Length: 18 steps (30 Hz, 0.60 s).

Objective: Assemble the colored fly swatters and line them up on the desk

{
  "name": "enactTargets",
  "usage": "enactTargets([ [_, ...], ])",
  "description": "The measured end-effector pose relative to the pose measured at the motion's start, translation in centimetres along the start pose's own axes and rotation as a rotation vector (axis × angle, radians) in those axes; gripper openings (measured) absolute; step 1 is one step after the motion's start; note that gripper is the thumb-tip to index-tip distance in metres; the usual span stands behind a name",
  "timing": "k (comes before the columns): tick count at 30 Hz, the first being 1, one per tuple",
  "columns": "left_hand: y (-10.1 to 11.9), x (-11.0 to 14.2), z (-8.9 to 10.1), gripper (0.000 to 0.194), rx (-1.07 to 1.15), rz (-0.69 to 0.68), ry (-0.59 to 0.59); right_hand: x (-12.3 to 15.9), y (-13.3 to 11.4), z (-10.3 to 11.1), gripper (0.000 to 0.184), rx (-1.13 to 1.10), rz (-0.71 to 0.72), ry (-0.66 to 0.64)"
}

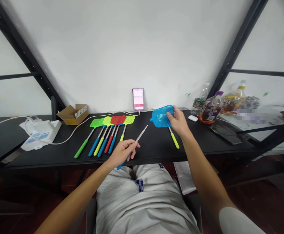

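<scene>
Pinching a blue swatter head (161, 117) by its right end in the right hand (179, 122), to the front right of the upright phone (138, 98); clasping a blue-handled metal rod (142, 133) in the left hand (124, 150), in front of the phone, apart from the head but near its neck. Having a row of colored swatters (108, 144) to the phone's front left, and a yellow-green handle (174, 140) to its front right.

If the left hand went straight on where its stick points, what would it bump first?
Probably the blue swatter head in the right hand; the metal rod aims there, though depth is unclear.
</scene>
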<state>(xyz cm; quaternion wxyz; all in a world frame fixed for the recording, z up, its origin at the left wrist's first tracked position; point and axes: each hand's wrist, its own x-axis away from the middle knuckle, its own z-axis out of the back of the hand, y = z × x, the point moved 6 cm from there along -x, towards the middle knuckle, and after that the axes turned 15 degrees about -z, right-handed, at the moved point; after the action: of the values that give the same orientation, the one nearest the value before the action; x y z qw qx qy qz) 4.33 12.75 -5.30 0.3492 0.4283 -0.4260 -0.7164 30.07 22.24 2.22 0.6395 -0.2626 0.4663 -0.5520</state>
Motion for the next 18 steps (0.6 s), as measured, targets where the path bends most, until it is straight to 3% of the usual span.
enactTargets([
  [4, 0.1, -0.1, -0.1, 0.035, -0.006, -0.002, -0.009, 0.7, -0.8, 0.3, 0.021, -0.176, 0.028, -0.054],
  [9, 0.2, -0.1, -0.2, 0.037, -0.007, 0.002, -0.021, 1.4, -2.0, -0.1, 0.019, -0.205, 0.062, -0.099],
  [18, 0.7, 0.2, -0.3, 0.039, -0.032, -0.028, -0.107, 1.3, -1.5, 0.2, 0.015, -0.216, 0.068, -0.118],
])
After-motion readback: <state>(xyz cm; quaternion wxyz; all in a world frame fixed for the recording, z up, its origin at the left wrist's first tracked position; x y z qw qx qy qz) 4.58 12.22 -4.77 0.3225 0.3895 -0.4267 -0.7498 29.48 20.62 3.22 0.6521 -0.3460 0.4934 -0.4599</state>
